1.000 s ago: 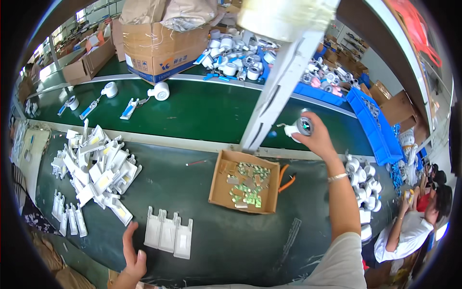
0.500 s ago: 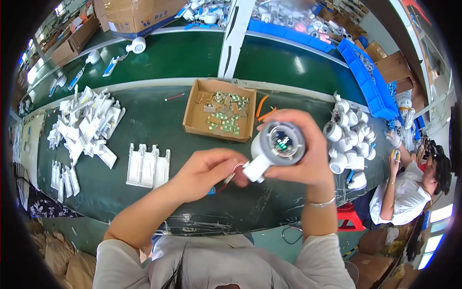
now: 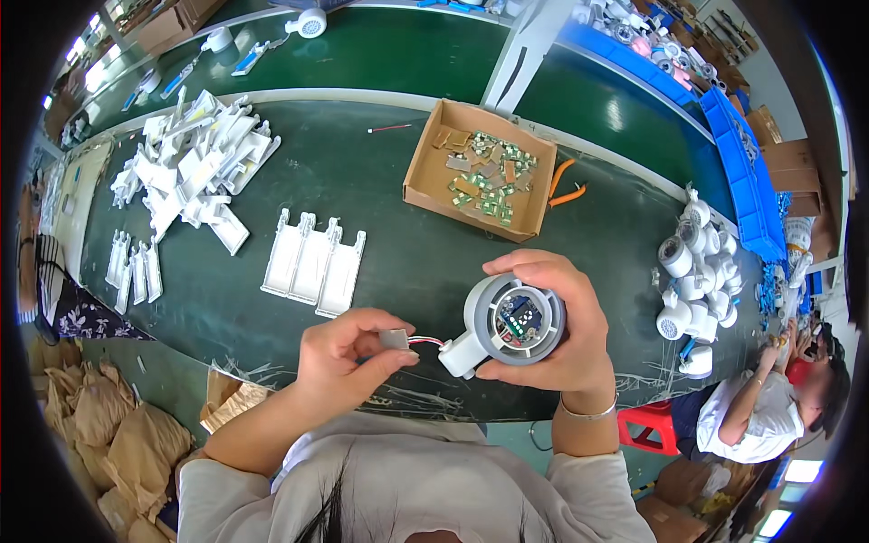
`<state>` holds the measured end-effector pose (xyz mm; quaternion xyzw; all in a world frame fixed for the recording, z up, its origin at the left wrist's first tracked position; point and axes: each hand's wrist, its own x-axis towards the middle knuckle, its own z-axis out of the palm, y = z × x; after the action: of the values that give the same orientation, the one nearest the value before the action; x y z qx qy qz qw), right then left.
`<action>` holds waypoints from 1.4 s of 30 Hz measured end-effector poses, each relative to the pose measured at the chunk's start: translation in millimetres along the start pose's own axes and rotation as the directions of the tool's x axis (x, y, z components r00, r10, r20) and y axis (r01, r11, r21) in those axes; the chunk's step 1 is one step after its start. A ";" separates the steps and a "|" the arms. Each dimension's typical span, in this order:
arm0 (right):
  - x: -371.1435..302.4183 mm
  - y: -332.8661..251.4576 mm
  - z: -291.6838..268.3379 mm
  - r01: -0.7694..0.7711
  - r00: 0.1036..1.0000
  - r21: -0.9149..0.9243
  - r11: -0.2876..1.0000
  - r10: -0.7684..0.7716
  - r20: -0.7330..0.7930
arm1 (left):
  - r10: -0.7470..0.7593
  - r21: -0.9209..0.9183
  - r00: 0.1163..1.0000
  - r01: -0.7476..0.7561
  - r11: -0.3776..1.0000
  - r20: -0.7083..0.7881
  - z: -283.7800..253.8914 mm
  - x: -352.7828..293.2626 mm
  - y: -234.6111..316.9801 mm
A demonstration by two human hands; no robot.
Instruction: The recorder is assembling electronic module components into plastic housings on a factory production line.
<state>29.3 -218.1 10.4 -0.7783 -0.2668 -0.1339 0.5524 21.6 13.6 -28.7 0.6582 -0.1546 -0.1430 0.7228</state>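
My right hand [image 3: 584,339] is wrapped round a white and grey fan head [image 3: 480,319], its round open face showing a circuit board with a small lit display. Thin wires [image 3: 425,340] come out of its short white neck and run left to a small flat grey piece [image 3: 395,339]. Thumb and fingers of my left hand [image 3: 344,355] pinch that piece. Left of it, a row of white plastic handle shells [image 3: 312,262] lies on the dark green table [image 3: 362,172]. Beyond the fan head stands a cardboard tray [image 3: 471,222] of small green circuit boards.
A heap of white shells [image 3: 195,172] lies at the left. Orange-handled pliers [image 3: 566,192] rest beside the tray. More fan heads [image 3: 697,267] are piled at the right. A green conveyor [image 3: 389,50] runs behind. A co-worker [image 3: 742,407] sits at the right near a red stool [image 3: 647,427].
The view has shifted, so the table's things appear farther right. The fan head has turned slightly and come nearer me. My left fingers now show the grey piece at the wires' end, drawn out from the neck.
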 end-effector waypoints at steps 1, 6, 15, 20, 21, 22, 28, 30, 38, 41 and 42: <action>-0.1 -0.7 2.9 -0.016 0.999 0.053 0.998 0.018 -0.030 | 0.018 0.008 1.000 -0.018 1.000 -0.012 -2.4 -1.4 0.4; 9.6 -2.5 11.7 0.041 0.999 -0.014 0.999 -0.040 0.012 | 0.187 0.098 0.982 -0.190 0.977 0.034 -14.4 -7.4 -7.1; 15.1 -19.5 30.1 0.187 0.971 -0.047 0.981 -0.192 -0.144 | -0.131 0.038 0.977 0.126 0.991 0.170 -2.5 -24.2 -23.3; 16.5 0.8 18.5 0.035 0.986 -0.002 0.999 -0.035 -0.165 | 0.034 0.448 0.995 -0.071 0.891 0.090 -40.5 -22.6 1.8; 21.4 3.6 18.6 0.016 0.985 0.004 1.000 -0.016 -0.169 | 0.082 0.388 0.993 -0.045 0.920 -0.081 -41.1 -20.2 -2.9; 25.6 8.4 19.7 -0.018 0.986 0.031 0.999 0.023 -0.166 | 0.068 0.467 0.993 -0.013 0.884 -0.101 -45.9 -16.8 -2.4; 53.8 31.5 31.3 -0.073 0.995 -0.041 0.997 0.070 -0.073 | 0.147 0.820 0.980 0.027 0.571 -0.135 -61.1 15.7 -2.9; 58.1 34.4 35.6 -0.105 0.994 -0.080 0.991 0.101 -0.051 | 0.162 0.885 0.962 0.127 0.449 -0.221 -59.5 24.2 -10.0; 59.4 47.2 37.2 -0.104 0.993 -0.088 0.991 0.108 0.039 | 0.150 0.934 0.969 0.137 0.331 -0.195 -48.0 32.8 -22.9; 58.3 49.8 35.2 -0.116 0.992 -0.089 0.989 0.119 0.032 | 0.183 0.920 0.960 0.135 0.368 -0.214 -46.1 30.4 -24.3; 58.3 50.3 34.7 -0.119 0.992 -0.091 0.989 0.122 0.027 | 0.199 0.925 0.955 0.138 0.353 -0.218 -45.0 30.0 -24.2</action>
<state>102.5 -182.7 -12.1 -0.8191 -0.2219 -0.0995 0.5196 67.3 39.8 -55.6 0.9616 -0.1118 0.0833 0.2365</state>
